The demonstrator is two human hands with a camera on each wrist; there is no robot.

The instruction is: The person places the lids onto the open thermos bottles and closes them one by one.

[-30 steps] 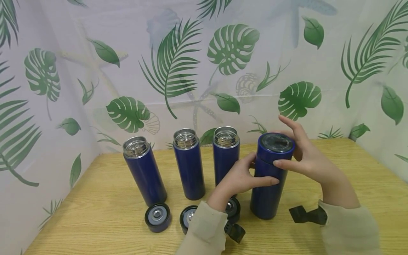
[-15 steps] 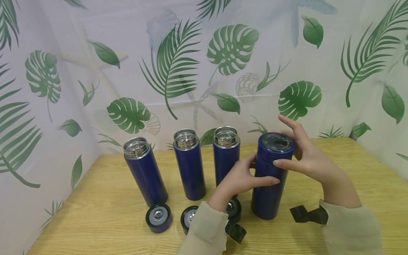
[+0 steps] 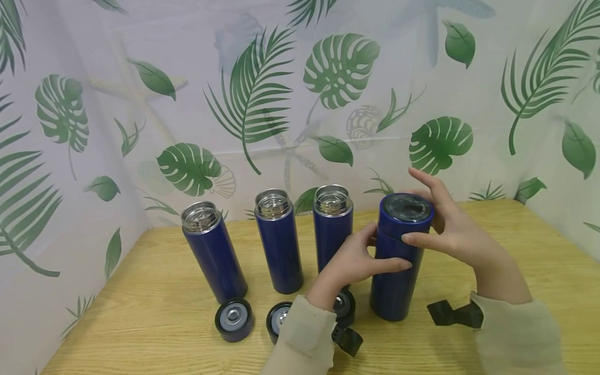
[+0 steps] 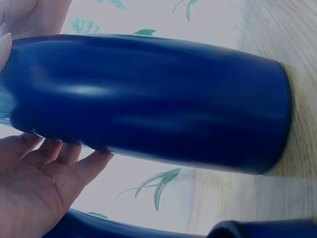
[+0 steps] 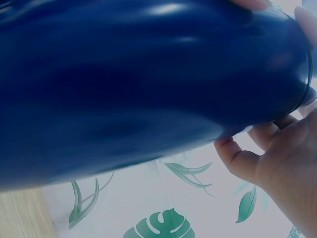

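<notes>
A dark blue thermos bottle (image 3: 394, 291) stands upright on the table at the right of the head view, its lid (image 3: 405, 208) seated on top. My left hand (image 3: 352, 259) grips the upper body, with the thumb across the near side and fingers behind. Higher up, my right hand (image 3: 452, 232) holds the lid around its side, thumb in front and index finger raised away from it. The left wrist view shows the bottle (image 4: 173, 104) with its base on the wood. Fingers of my right hand (image 5: 292, 153) touch its far side in the right wrist view.
Three uncapped blue bottles (image 3: 215, 260) stand in a row to the left. In front of them, three lids (image 3: 234, 319) lie with their undersides up, two partly hidden by my left arm. Black straps (image 3: 454, 314) hang from both sleeves. A leaf-patterned cloth (image 3: 262, 130) backs the table.
</notes>
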